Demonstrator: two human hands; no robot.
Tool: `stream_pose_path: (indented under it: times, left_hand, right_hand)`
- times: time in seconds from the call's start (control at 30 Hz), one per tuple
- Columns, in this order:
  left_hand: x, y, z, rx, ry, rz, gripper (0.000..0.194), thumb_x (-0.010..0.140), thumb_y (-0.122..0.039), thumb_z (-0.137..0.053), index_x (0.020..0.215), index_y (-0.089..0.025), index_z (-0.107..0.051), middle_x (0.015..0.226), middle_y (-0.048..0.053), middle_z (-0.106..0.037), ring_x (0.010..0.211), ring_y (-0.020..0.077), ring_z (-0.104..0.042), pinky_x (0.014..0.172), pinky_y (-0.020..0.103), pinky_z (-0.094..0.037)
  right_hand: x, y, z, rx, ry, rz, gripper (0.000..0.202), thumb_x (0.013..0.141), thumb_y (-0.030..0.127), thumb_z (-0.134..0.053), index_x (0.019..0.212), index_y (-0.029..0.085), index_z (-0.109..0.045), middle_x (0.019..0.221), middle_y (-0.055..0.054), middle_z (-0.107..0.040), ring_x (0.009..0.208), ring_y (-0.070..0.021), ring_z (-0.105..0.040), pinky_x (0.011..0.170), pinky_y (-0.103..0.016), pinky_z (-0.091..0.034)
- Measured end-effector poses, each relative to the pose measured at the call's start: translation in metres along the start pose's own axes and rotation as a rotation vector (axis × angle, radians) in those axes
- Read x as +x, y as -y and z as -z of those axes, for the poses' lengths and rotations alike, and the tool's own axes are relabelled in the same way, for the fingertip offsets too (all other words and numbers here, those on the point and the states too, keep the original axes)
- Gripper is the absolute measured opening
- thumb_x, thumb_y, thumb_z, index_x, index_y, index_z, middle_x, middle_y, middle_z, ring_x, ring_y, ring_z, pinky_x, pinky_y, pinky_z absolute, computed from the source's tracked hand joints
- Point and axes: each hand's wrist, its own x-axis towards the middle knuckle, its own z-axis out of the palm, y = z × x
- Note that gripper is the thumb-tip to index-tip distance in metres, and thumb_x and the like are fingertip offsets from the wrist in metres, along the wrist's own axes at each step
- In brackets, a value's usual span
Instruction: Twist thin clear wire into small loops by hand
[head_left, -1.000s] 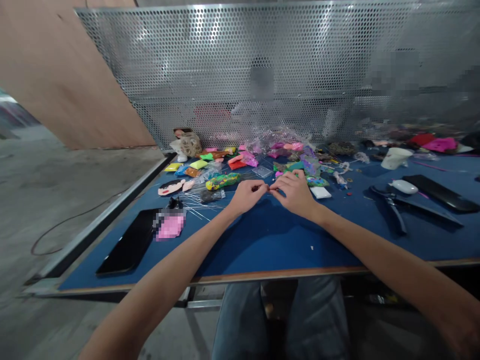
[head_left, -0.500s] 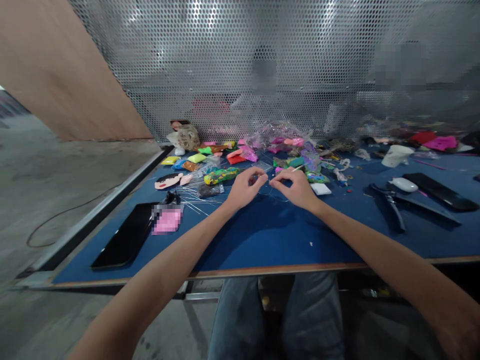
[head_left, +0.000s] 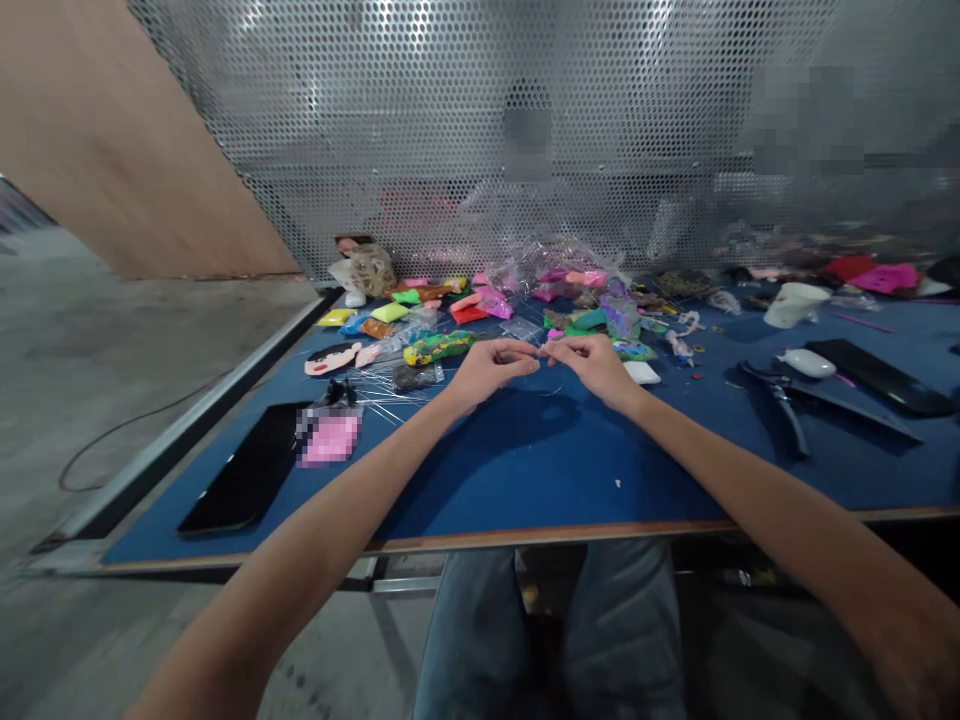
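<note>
My left hand (head_left: 495, 372) and my right hand (head_left: 592, 365) meet fingertip to fingertip above the blue table (head_left: 510, 480). Both are closed in a pinch. A thin wire (head_left: 553, 388) curves below the fingertips; its ends are lost among the fingers. Left of my left hand lie a yellow-green patterned lump (head_left: 439, 347), a small bag of dark material (head_left: 417, 376) and several loose straight wires (head_left: 384, 408). A white block (head_left: 643, 373) rests just beside my right hand.
A black phone (head_left: 244, 470) and a flat clay face (head_left: 331, 359) lie left. Colourful clay packets (head_left: 390, 312) and clear plastic (head_left: 551, 262) line the back, before a perforated metal screen (head_left: 450, 110). Right are dark-handled pliers (head_left: 780, 410), a white oval object (head_left: 806, 363) and a cup (head_left: 795, 304).
My hands have come closer, so their fingertips now meet. A pale stick-like piece seen by my right fingers before no longer shows. The view has shifted slightly.
</note>
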Motion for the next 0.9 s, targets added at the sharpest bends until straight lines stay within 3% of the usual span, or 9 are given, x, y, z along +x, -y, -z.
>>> stream_pose_path:
  times: [0.1, 0.2, 0.37, 0.47, 0.53, 0.63, 0.7, 0.77, 0.9]
  left_hand:
    - [0.003, 0.004, 0.007, 0.035, -0.085, -0.018, 0.035, 0.073, -0.04, -0.08, 0.101, -0.018, -0.08, 0.082, 0.004, -0.073, 0.065, 0.0111, -0.058, 0.059, 0.023, -0.042]
    - [0.006, 0.006, 0.012, 0.028, -0.155, -0.024, 0.032, 0.075, -0.04, -0.077, 0.101, -0.021, -0.081, 0.071, 0.001, -0.067, 0.057, 0.0086, -0.046, 0.054, 0.023, -0.036]
    - [0.009, 0.005, 0.019, -0.062, -0.222, -0.038, 0.034, 0.073, -0.038, -0.076, 0.101, -0.019, -0.081, 0.075, 0.002, -0.066, 0.056, 0.0071, -0.041, 0.053, 0.022, -0.036]
    - [0.011, 0.005, 0.024, -0.09, -0.277, -0.048, 0.035, 0.073, -0.036, -0.075, 0.102, -0.017, -0.08, 0.072, 0.001, -0.064, 0.055, 0.0066, -0.039, 0.053, 0.022, -0.035]
    - [0.012, 0.005, 0.027, -0.097, -0.32, -0.071, 0.035, 0.073, -0.035, -0.075, 0.101, -0.016, -0.08, 0.067, 0.0, -0.061, 0.054, 0.0067, -0.038, 0.053, 0.022, -0.035]
    - [0.011, 0.004, 0.03, -0.098, -0.354, -0.102, 0.035, 0.074, -0.036, -0.075, 0.102, -0.016, -0.08, 0.063, -0.001, -0.057, 0.054, 0.007, -0.038, 0.053, 0.023, -0.035]
    - [0.01, 0.002, 0.03, -0.058, -0.369, -0.125, 0.034, 0.075, -0.038, -0.075, 0.102, -0.017, -0.081, 0.065, 0.0, -0.058, 0.055, 0.0076, -0.04, 0.054, 0.023, -0.036]
    - [0.009, 0.0, 0.029, 0.009, -0.386, -0.157, 0.033, 0.076, -0.039, -0.075, 0.1, -0.018, -0.081, 0.07, 0.001, -0.063, 0.059, 0.0091, -0.045, 0.055, 0.023, -0.038]
    - [0.006, -0.005, 0.026, 0.074, -0.365, -0.218, 0.033, 0.079, -0.04, -0.074, 0.102, -0.018, -0.081, 0.081, 0.005, -0.071, 0.068, 0.0122, -0.054, 0.061, 0.025, -0.043]
  right_hand:
    - [0.004, -0.005, 0.007, 0.064, -0.053, -0.022, 0.032, 0.084, 0.052, -0.07, 0.083, 0.021, -0.081, 0.082, -0.005, -0.076, 0.078, -0.0199, -0.066, 0.076, -0.034, -0.051]
    - [0.01, -0.014, 0.016, 0.182, -0.127, -0.075, 0.03, 0.078, 0.05, -0.077, 0.088, 0.022, -0.081, 0.084, -0.005, -0.076, 0.076, -0.0177, -0.064, 0.074, -0.032, -0.052]
    - [0.025, -0.035, 0.032, 0.248, -0.278, -0.094, 0.037, 0.077, 0.055, -0.075, 0.09, 0.021, -0.076, 0.082, -0.005, -0.069, 0.064, -0.0145, -0.056, 0.061, -0.03, -0.05]
    - [0.033, -0.049, 0.042, 0.09, -0.492, 0.022, 0.052, 0.087, 0.062, -0.059, 0.117, 0.02, -0.068, 0.09, -0.006, -0.065, 0.074, -0.0181, -0.061, 0.068, -0.034, -0.053]
    - [0.034, -0.054, 0.049, -0.098, -0.689, 0.12, 0.064, 0.092, 0.061, -0.053, 0.141, 0.022, -0.05, 0.106, -0.01, -0.063, 0.089, -0.0217, -0.064, 0.079, -0.04, -0.055]
    - [0.028, -0.045, 0.059, -0.418, -0.836, 0.258, 0.076, 0.093, 0.057, -0.054, 0.156, 0.024, -0.027, 0.137, -0.018, -0.048, 0.108, -0.0273, -0.059, 0.09, -0.051, -0.052]
    - [0.02, -0.029, 0.06, -0.544, -0.827, 0.374, 0.074, 0.093, 0.052, -0.056, 0.155, 0.022, -0.029, 0.143, -0.019, -0.044, 0.122, -0.0316, -0.052, 0.1, -0.056, -0.047]
    - [0.013, -0.011, 0.054, -0.649, -0.724, 0.475, 0.062, 0.094, 0.045, -0.056, 0.149, 0.02, -0.041, 0.144, -0.018, -0.047, 0.132, -0.0337, -0.046, 0.108, -0.057, -0.04]
    - [0.005, 0.01, 0.029, -0.78, -0.317, 0.541, 0.044, 0.096, 0.036, -0.055, 0.138, 0.022, -0.056, 0.13, -0.013, -0.063, 0.124, -0.0322, -0.053, 0.108, -0.052, -0.038]
